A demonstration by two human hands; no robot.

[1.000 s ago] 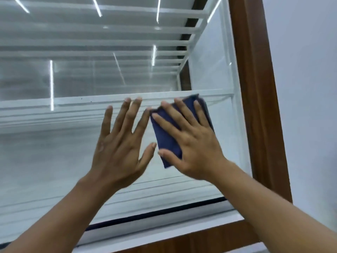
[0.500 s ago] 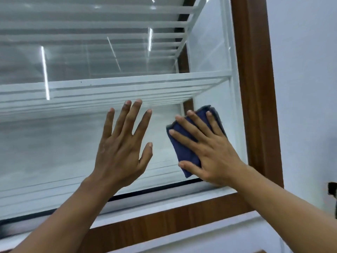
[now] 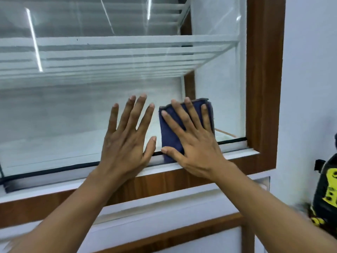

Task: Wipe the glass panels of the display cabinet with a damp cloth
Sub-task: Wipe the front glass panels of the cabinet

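The display cabinet's front glass panel (image 3: 69, 114) fills most of the view, set in a brown wooden frame (image 3: 264, 84). A folded dark blue cloth (image 3: 170, 132) lies flat on the glass at the panel's lower right, reaching down to the black seal along the bottom edge. My right hand (image 3: 193, 141) presses it there with straight, spread fingers. Just left of the cloth, my left hand (image 3: 127, 137) rests flat on the bare glass, fingers spread, its heel over the bottom rail.
White glass shelves (image 3: 116, 52) run across inside the cabinet. Below the panel come a white ledge (image 3: 237, 154), a wooden rail and a lower white front. A black and yellow bag (image 3: 326, 190) sits at the right by the pale wall.
My right hand has slid the cloth down the glass from shelf height to the panel's bottom edge. The left hand has moved down the glass too, and the view has tilted downward.
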